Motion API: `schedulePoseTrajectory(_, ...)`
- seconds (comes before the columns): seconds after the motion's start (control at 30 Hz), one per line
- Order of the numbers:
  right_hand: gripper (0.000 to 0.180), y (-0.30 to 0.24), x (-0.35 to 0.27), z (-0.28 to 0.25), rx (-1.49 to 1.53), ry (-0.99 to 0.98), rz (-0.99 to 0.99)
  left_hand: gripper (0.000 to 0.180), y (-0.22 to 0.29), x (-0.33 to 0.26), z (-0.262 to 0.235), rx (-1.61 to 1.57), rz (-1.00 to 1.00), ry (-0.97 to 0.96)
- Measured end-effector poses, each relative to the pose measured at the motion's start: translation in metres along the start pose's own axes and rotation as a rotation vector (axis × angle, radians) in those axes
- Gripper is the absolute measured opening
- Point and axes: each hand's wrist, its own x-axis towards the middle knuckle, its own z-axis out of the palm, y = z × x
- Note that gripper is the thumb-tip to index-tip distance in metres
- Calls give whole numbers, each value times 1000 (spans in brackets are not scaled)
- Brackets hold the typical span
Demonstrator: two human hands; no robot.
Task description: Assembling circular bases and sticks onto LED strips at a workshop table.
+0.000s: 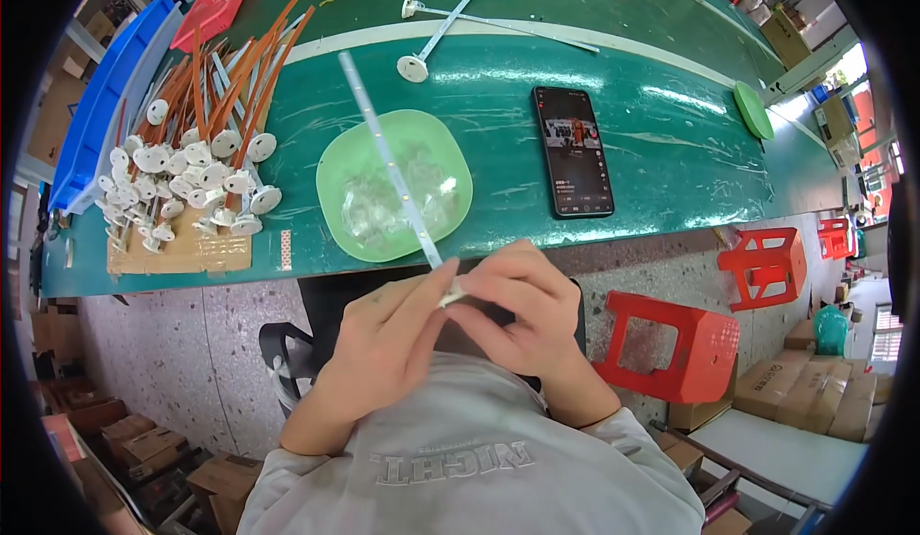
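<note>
The green, glossy, scuffed table [680, 180] carries a light-green bowl [335, 166] near its front edge and a black phone [576, 156] to the right. Farther back lie two crossed strips [457, 19] with white round ends. On the left, flattened cardboard [225, 254] bears a heap of similar strips [182, 163].

Black phone [573, 151] laid screen-up and lit on green table [671, 175]. Red stools [707, 355] placed on speckled floor [172, 362], right; cartons [800, 391] seen nearby. Red basket [216, 8] set beside long blue tray [103, 104], upper left. Green dish [753, 111] placed toward table's right.
</note>
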Motion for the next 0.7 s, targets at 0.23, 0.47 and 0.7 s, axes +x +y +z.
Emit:
schedulePoseTrajectory(0.23, 33, -11, -16, 1, 141, 99, 23, 47, 3, -9, 15, -159, 150, 168)
schedulePoseTrajectory(0.47, 30, -15, -26, 1, 220, 118, 134, 39, 6, -17, 20, -270, 121, 272)
schedulePoseTrajectory(0.7, 25, -20, -14, -5, -41, 32, 48, 32, 3, -17, 16, -144, 121, 354)
